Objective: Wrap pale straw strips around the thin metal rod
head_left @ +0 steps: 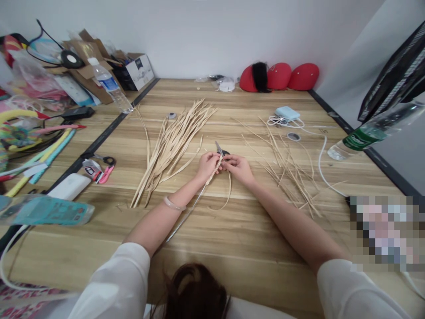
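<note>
Near the middle of the table, my left hand is closed around a thin metal wire whose upper part is wrapped in pale woven straw. The wire's bare end slants down toward me. My right hand pinches at the top of the wrapped part, where a loose straw strip hangs in a curve onto the table. Just beyond my fingers lies a pair of scissors, its handles partly hidden. A thick bundle of flat straw strips spreads to the left, and thinner straw stalks lie scattered at right.
At left are a water bottle, small scissors, a white power bank and cardboard boxes. Red caps stand at the back. A light blue box with a cable and a green-labelled bottle are at right.
</note>
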`<state>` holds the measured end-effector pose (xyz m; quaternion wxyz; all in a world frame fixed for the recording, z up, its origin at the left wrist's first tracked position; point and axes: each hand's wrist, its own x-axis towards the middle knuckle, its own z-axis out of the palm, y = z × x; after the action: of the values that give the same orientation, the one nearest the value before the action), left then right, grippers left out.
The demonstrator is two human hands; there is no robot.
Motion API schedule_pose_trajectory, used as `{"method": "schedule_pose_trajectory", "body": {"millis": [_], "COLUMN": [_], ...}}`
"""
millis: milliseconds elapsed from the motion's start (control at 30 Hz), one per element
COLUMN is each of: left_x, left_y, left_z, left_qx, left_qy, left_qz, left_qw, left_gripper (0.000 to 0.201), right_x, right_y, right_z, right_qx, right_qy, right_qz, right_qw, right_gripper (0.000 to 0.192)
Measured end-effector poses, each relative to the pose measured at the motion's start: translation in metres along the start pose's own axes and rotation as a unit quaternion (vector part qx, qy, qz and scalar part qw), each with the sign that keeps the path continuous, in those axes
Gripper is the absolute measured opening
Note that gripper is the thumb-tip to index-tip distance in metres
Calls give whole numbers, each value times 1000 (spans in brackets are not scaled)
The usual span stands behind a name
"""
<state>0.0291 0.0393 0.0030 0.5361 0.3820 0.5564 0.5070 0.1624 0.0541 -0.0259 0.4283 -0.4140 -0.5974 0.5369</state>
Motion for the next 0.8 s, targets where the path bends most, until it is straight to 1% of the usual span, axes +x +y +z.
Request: {"method": "schedule_pose_trajectory", "body": {"millis": [267,600,800], "left_x": [-3,0,0], "left_y": [5,3,3], "left_z": [1,1,0], "left_qx": [11,13,19], "left_qy": [-2,-8,-8], "left_qz": [-13,-10,-8], "left_qw": [1000,1000,1000], "left_gripper": [5,8,7], "right_x": [0,0,1], "right_y": [0,0,2], "right_z": [0,0,0], "right_qx": [1,8,-9], "right_qy": [-1,0,1], "right_qz": [-7,-6,-23], "right_qw": [1000,1000,1000], "right_gripper": [37,37,36]}}
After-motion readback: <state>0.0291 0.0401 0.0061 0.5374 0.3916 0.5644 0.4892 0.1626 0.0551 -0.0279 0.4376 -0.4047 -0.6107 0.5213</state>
